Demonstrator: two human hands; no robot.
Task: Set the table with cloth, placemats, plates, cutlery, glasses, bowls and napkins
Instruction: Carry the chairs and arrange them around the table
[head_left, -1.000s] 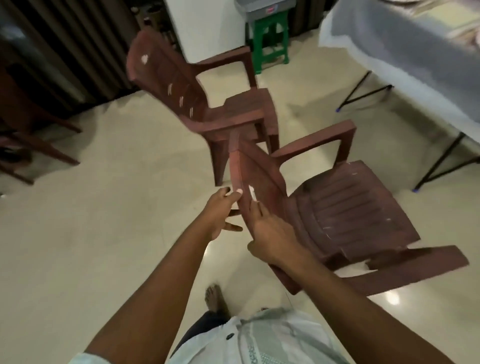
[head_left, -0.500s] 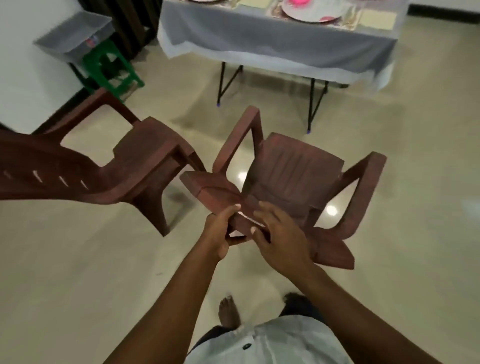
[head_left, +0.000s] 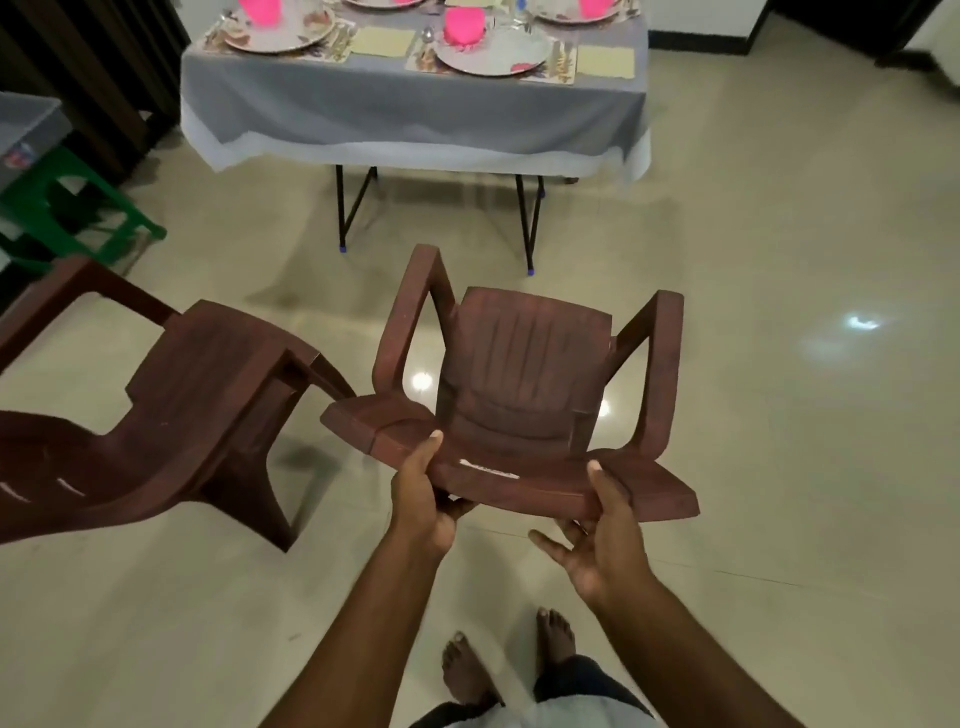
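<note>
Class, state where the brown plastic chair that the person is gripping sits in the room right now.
In the head view the held chair is at centre, its seat facing the set table ahead, with a second brown chair to its left.

Bare forearms, bare feet, dark trousers, a pale shirt hem.

The far plates are cut by the top edge — the left hand's fingers hide under the chair's backrest.
</note>
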